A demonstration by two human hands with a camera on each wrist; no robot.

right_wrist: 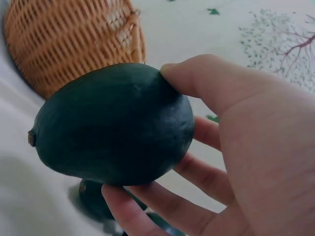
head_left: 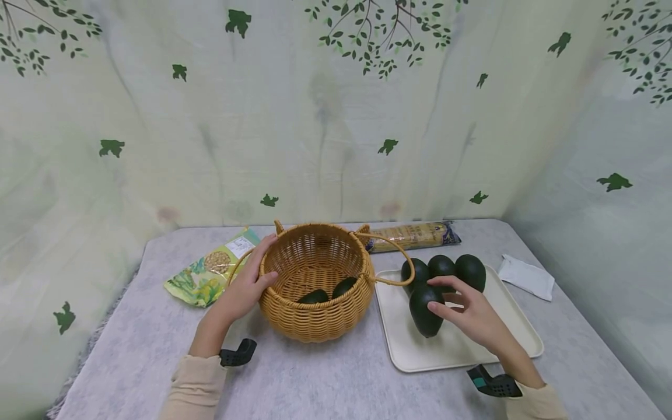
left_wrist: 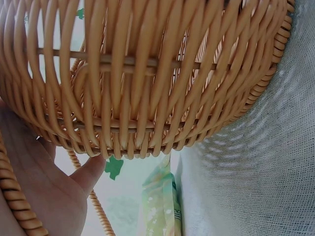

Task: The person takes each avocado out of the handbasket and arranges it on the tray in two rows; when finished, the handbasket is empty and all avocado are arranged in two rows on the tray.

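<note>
My right hand (head_left: 475,312) pinches a dark green avocado (head_left: 425,309) between thumb and fingers, above a cream tray (head_left: 462,353). In the right wrist view, this avocado (right_wrist: 113,125) shows its small brown stem end pointing away from the palm. Several more avocados (head_left: 471,271) sit together at the back of the tray. A round wicker basket (head_left: 317,318) stands left of the tray, with two avocados (head_left: 314,296) inside at the front. My left hand (head_left: 244,291) holds the basket's left rim, its thumb over the edge; its thumb (left_wrist: 91,172) meets the wicker weave.
Behind and left of the basket lies a green and yellow food packet (head_left: 210,271). A long pack of noodles (head_left: 415,235) is at the back edge. A white packet (head_left: 527,277) lies right of the tray. One basket handle (head_left: 401,283) hangs out over the tray's left corner.
</note>
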